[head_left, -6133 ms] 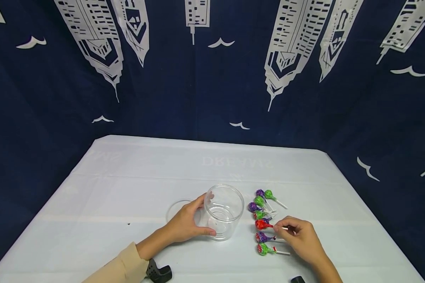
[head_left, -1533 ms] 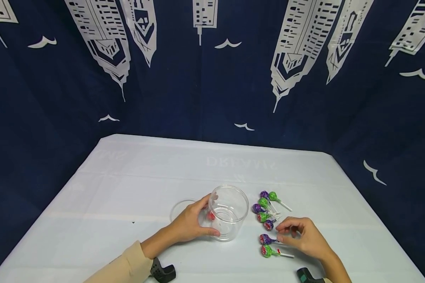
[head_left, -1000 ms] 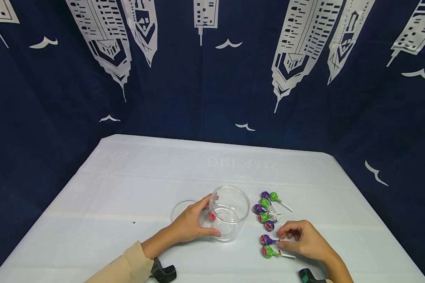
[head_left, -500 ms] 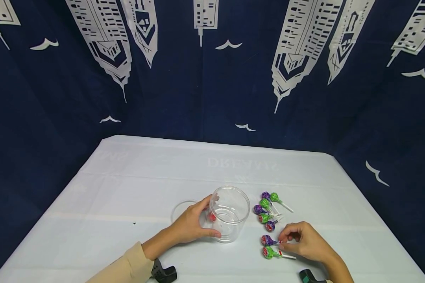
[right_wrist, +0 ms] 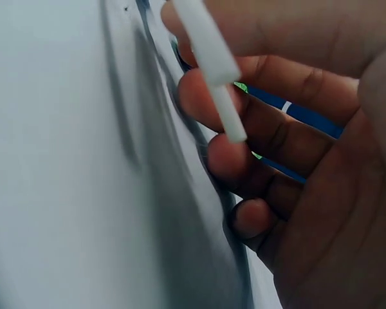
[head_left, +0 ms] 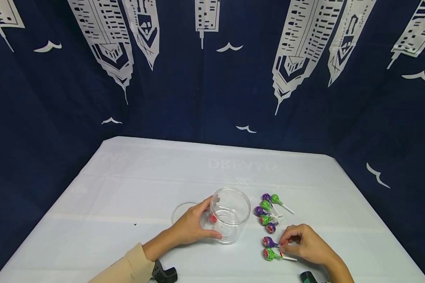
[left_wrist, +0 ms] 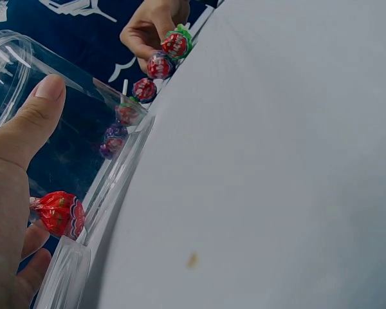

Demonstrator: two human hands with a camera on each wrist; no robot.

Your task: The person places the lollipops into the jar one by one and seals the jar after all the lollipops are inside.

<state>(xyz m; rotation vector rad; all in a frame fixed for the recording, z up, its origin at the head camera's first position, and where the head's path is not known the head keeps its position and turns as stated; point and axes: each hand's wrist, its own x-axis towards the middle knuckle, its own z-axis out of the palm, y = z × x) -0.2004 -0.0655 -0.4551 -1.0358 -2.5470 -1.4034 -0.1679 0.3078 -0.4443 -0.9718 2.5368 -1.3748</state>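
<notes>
My left hand [head_left: 191, 225] grips a clear plastic jar [head_left: 233, 232] from its left side; the jar stands upright. A red-wrapped lollipop [left_wrist: 61, 214] shows at the jar's bottom, on the side near my left fingers. My right hand [head_left: 304, 243] pinches the stick of a purple lollipop [head_left: 269, 242], whose head lies on the table. Just below it lies a green lollipop [head_left: 269, 254] with its stick pointing right. In the right wrist view, white sticks [right_wrist: 209, 45] show by the thumb and fingers of that hand.
Several purple and green lollipops [head_left: 265, 205] lie bunched right of the jar. A clear round lid [head_left: 175, 214] lies left of it, partly behind my left hand. The white-covered table [head_left: 127, 181] meets a dark blue printed curtain [head_left: 184, 98] at the back.
About six seconds ago my right hand held the red lollipop among the others; it now shows in the jar. My right hand has since moved down and taken the purple lollipop's stick.
</notes>
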